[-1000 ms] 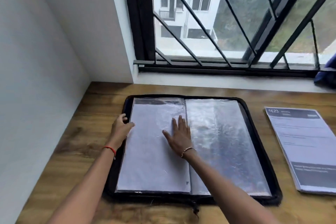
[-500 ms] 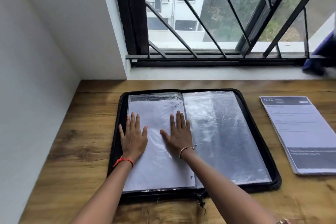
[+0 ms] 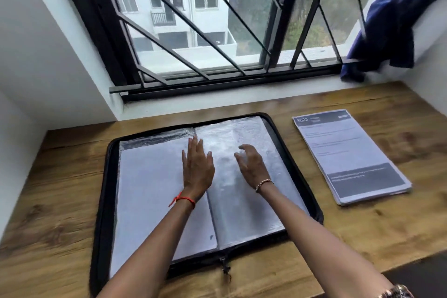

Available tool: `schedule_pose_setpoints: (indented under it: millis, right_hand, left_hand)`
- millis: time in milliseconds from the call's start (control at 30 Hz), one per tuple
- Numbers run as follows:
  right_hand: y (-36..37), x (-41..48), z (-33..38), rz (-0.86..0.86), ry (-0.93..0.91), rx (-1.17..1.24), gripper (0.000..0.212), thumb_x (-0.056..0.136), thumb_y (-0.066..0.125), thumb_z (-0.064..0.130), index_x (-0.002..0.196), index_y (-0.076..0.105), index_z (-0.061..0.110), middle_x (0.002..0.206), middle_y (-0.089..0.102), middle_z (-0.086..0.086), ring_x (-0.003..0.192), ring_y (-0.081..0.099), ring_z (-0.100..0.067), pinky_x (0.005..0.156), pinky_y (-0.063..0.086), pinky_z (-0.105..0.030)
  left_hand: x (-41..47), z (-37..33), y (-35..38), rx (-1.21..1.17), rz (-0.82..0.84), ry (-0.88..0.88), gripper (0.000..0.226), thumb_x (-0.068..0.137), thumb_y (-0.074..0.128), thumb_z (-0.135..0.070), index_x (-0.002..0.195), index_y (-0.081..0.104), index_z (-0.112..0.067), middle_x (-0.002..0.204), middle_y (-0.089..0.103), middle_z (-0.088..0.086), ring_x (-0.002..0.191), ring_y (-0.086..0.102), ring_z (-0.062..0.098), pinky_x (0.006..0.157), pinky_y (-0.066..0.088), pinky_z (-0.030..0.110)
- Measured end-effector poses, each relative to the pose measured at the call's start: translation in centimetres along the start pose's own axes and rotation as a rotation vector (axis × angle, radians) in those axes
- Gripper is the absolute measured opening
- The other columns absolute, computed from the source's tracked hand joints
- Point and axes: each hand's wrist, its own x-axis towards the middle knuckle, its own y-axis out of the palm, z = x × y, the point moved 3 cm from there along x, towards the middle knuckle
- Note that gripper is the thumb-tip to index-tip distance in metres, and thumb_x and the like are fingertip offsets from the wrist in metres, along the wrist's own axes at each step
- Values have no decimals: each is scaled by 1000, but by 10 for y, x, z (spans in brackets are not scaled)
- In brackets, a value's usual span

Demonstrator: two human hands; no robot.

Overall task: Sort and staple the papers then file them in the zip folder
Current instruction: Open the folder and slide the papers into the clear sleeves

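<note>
Black zip folder (image 3: 104, 189) with clear, glossy sleeves (image 3: 242, 133); white paper (image 3: 150, 189) inside. Stack of papers (image 3: 348, 152): white, dark grey bands at top and bottom, white numerals 1623. Brown wood-grain table (image 3: 60, 201). Blue cloth (image 3: 391, 26). Black window bars (image 3: 217, 84). Red wrist thread (image 3: 183, 199).

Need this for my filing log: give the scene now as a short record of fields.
zip folder: open flat on the wooden desk, clear sleeves showing
left sleeve: holds a white sheet
left hand: flat on the left sleeve by the spine
right hand: over the right sleeve, fingers loosely curled, holding nothing
paper stack: right of the folder, apart from it
blue cloth: on the window sill, far right
</note>
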Motion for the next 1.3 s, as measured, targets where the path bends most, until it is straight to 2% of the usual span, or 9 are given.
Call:
schedule_pose_setpoints:
  millis: [133, 267, 500, 600, 700, 767, 867, 1133, 1300]
  right_hand:
    - [-63, 16, -55, -156, 54, -27, 22, 91, 50, 11, 98, 63, -5, 103, 62, -22, 102, 56, -35, 87, 39, -31]
    - [-129, 30, -111, -273, 98, -95, 31, 82, 42, 15, 84, 65, -6, 91, 61, -25, 91, 56, -38, 83, 40, -37]
    - [-224, 47, -198, -339, 263, -275, 23, 86, 49, 6, 102, 63, -4, 112, 56, -23, 108, 48, -38, 92, 38, -40]
    - [-245, 55, -227, -297, 391, -331, 31, 87, 51, 13, 114, 56, -2, 126, 47, -20, 120, 41, -36, 99, 32, -39]
    - [-253, 60, -245, -266, 459, -366, 40, 87, 53, 20, 121, 49, -1, 130, 43, -19, 124, 37, -35, 102, 28, -40]
    - [-255, 61, -253, -249, 484, -365, 42, 87, 54, 24, 120, 47, -1, 130, 42, -19, 124, 35, -35, 102, 27, -41]
    - [-255, 64, -260, -220, 468, -362, 42, 85, 57, 25, 116, 47, -2, 129, 41, -19, 124, 35, -36, 100, 28, -42]
    - [-260, 66, -266, -257, 451, -247, 49, 79, 64, 22, 117, 45, -2, 129, 42, -19, 123, 35, -35, 98, 28, -41]
    - [-259, 65, -267, -269, 451, -247, 46, 78, 63, 21, 113, 46, -3, 125, 43, -20, 120, 36, -35, 95, 29, -42]
  left_hand:
    - [5, -70, 42, -162, 97, 197, 37, 93, 45, -5, 130, 47, -1, 147, 36, 12, 140, 28, 23, 112, 21, 27]
    - [10, -136, 82, -254, 153, 193, 32, 91, 47, -2, 121, 56, 1, 133, 50, 11, 125, 47, 23, 101, 32, 22]
    - [23, -214, 149, -299, 239, 5, 31, 85, 48, 1, 113, 61, 5, 114, 62, 21, 102, 60, 32, 87, 43, 31]
    - [27, -228, 173, -315, 282, -94, 18, 81, 49, -4, 83, 63, 7, 84, 64, 24, 77, 60, 29, 67, 42, 34]
    - [27, -240, 184, -360, 302, -144, 18, 79, 51, -7, 64, 52, 3, 60, 43, 14, 62, 40, 19, 59, 30, 36]
    - [26, -246, 188, -369, 282, -166, 12, 83, 55, -1, 79, 62, 8, 69, 54, 14, 71, 52, 23, 64, 34, 38]
    - [26, -249, 194, -472, 253, -241, 23, 85, 56, -3, 104, 67, 3, 102, 69, 15, 99, 63, 29, 72, 43, 25]
    - [26, -254, 204, -290, 188, -241, 39, 82, 63, -9, 117, 50, 0, 123, 44, 18, 115, 43, 32, 99, 33, 33]
    - [17, -271, 201, -502, 161, -108, 27, 81, 54, 6, 104, 45, -7, 99, 53, 3, 93, 54, 25, 69, 36, 19]
